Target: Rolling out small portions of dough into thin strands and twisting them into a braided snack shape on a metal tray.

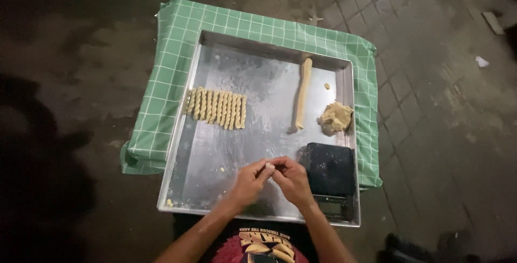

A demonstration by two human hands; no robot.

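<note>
I see a worktop (172, 80) draped in a green cloth (177, 36) with a white grid, standing on dark paved ground (431, 106). A large square metal tray (215, 150) rests on the cloth and covers most of it. On the tray lie a row of twisted dough sticks (216, 108), a long dough roll (302, 93), a dough lump (335, 117) and a black scale (328, 171) in its near right corner.

A dim outdoor ground is seen: bare, stained concrete (81, 53) at the left, grey paving bricks (420, 80) at the right. A small table is covered by a green checked cloth (172, 53). Scraps of litter (482, 62) are scattered on the bricks.
</note>
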